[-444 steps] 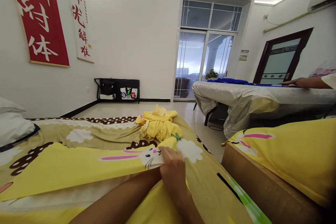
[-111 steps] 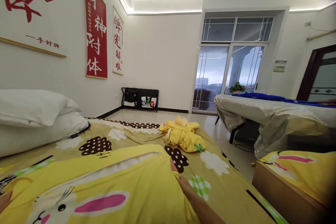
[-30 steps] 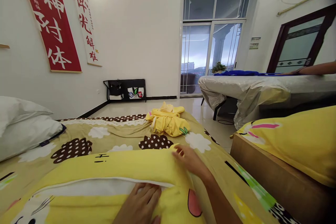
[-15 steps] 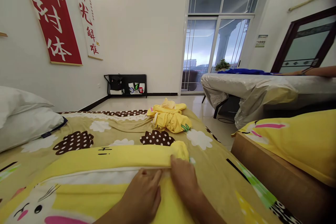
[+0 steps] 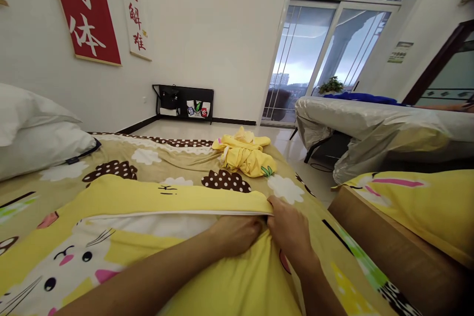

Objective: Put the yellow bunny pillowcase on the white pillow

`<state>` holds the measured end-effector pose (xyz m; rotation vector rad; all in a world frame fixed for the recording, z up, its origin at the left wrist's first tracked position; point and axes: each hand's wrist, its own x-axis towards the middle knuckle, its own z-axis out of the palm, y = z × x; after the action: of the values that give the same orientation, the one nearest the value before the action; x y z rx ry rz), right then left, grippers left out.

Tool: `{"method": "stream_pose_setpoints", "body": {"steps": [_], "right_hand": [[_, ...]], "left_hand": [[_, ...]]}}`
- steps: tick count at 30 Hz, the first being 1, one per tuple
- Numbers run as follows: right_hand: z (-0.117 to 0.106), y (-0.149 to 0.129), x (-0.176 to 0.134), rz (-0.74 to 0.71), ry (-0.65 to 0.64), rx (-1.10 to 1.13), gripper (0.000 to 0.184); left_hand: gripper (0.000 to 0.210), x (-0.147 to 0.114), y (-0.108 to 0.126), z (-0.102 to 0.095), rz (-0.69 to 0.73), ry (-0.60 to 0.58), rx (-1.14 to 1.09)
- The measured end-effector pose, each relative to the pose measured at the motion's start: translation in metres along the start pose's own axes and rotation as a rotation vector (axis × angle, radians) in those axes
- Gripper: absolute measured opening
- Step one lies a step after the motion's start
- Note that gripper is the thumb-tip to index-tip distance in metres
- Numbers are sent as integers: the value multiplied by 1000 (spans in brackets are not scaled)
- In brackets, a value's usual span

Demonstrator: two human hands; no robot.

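Observation:
A yellow pillowcase (image 5: 129, 197) printed with rabbits lies across the bed in front of me. Its long opening gapes, and a white pillow (image 5: 166, 225) shows inside. My right hand (image 5: 291, 227) is closed on the pillowcase's edge at the right end of the opening. Just left of it, my left hand (image 5: 237, 234) reaches into the opening with curled fingers. Its fingertips are hidden under the upper flap, so I cannot see what they hold. Creases run through the yellow cloth below both hands.
Crumpled yellow cloth (image 5: 248, 155) lies farther back on the patterned bedsheet (image 5: 188, 165). White pillows (image 5: 44, 143) rest at left. Another yellow rabbit-print cloth (image 5: 425, 197) covers a wooden box-like piece (image 5: 377, 222) at right. Beyond stands a plastic-covered table (image 5: 363, 118) with a person's arm (image 5: 444, 106) over it.
My left hand has moved right and into the opening, beside my right hand. The right hand has shifted right and up with the pillowcase edge, which looks straighter. The view has tilted.

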<state>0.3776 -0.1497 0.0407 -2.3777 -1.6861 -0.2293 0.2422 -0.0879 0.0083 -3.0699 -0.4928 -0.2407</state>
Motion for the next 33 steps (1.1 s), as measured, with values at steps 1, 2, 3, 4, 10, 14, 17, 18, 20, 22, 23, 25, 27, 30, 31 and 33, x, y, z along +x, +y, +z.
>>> {"method": "stream_pose_setpoints", "body": {"steps": [1,2,3,4,10,14,17,18,20,22,23,25,27,30,31,33], "right_hand": [[1,0,0,6,10,10,27],[2,0,1,11,23,22,30],[2,1,1,15,38,37,32],[3,2,1,16,55,54,34],[5,12,6,39,94,145,40],[4,13,8,49,70,172,42],[2,13,8,32,57,199,41],[2,13,8,26,54,205,41],[1,13,8,13,48,217,42],[2,14,8,-2,49,229,42],[2,15,8,-9,53,233,43],[3,15,8,-19,61,240,43],[4,16,8,-24,59,249,43],[5,18,9,-30,57,267,42],[5,18,8,-35,60,273,41],[5,19,7,-45,68,290,42]], "left_hand": [[37,0,-1,1,65,39,-8],[36,0,-3,1,102,65,-10],[34,0,-5,1,109,64,-17],[31,0,-6,1,89,35,-39],[33,6,-11,0,-46,102,-286],[49,8,-14,9,-222,225,-412],[63,9,-13,13,-292,113,-372],[67,9,-12,13,-278,90,-348],[67,9,-9,11,-251,85,-309],[61,10,-6,9,-226,81,-253],[57,10,-5,7,-214,66,-222],[49,14,-4,5,-191,17,-181],[43,20,-5,4,-160,-13,-201],[41,30,-7,3,-159,1,-243],[43,31,-7,2,-158,18,-246],[45,28,-5,0,-150,57,-248]]}}
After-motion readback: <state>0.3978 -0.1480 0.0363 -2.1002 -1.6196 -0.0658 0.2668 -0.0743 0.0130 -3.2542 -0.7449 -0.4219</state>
